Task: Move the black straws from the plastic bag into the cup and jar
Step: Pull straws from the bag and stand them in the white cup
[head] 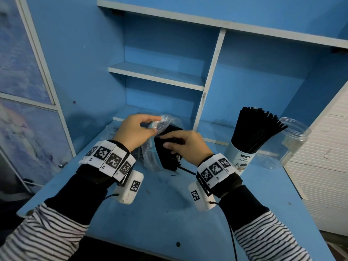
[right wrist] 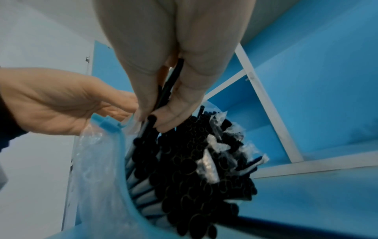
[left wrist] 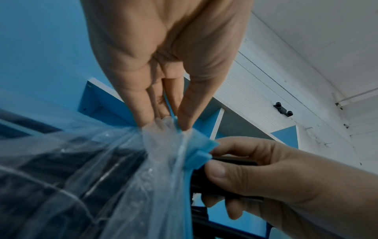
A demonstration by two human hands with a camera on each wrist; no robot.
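Clear plastic bag (head: pixel 165 121) pinched at rim by left hand (head: pixel 135 130) fingers — right hand (head: pixel 185 146) fingers pinch black straws (right wrist: pixel 163 95) just inside.

L hand (head: pixel 134 131) pinching, R hand (head: pixel 185 146) gripping (both raised)

I see dim, cool, even light and soft shadows on the blue counter (head: pixel 169 213), the head view bowing at its edges, both wrist views soft, grainy and blurred up close.
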